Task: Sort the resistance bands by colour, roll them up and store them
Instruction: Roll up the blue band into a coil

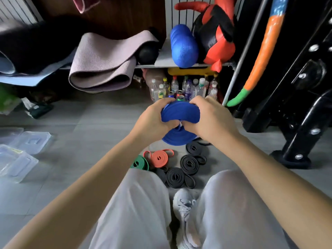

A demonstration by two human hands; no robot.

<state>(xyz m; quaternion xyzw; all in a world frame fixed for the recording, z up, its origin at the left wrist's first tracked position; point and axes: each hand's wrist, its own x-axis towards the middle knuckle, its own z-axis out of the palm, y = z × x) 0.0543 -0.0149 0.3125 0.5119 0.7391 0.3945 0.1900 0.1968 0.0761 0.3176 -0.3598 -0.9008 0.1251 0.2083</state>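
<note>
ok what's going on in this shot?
A seated person grips a blue band with the left hand and the right hand, apparently rolling it; part of it hangs below the hands. On the floor in front of the knees lie a rolled green band, a rolled orange band and several rolled black bands. Clear plastic containers lie to the person's left.

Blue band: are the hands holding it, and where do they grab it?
Yes. Both hold the blue band: the left hand grips the roll's left side, the right hand its right.
</note>
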